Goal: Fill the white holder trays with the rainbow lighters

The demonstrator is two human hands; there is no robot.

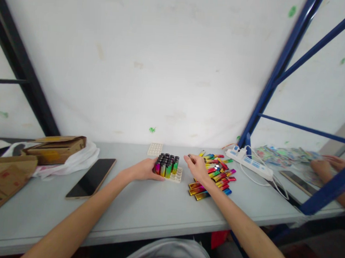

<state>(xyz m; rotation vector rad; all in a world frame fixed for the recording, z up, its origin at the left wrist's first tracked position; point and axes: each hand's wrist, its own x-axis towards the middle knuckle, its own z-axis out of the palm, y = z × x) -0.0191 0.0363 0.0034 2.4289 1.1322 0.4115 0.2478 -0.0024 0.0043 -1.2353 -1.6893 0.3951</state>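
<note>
Shiny rainbow-coloured lighters [167,168] with dark tops stand upright, packed in the left part of a white plastic tray [176,178]. Bare cells show along the tray's right side. My left hand [145,170] wraps round the left end of this group, thumb in front and fingers partly hidden behind. To the right, my right hand [198,169] is raised with its fingers pinched. A small dark end at its fingertips looks like a lighter top; the rest is hidden in the hand. Behind and below that hand, a loose pile of metallic lighters [222,178] lies on the table.
Another white tray [155,149] lies by the wall. A phone [92,178], cardboard boxes [57,149] and a white plastic bag [83,158] are at left. A power strip [250,163] with cables lies right, before a blue frame post [268,88]. Beyond it, another person's hands [323,167] work.
</note>
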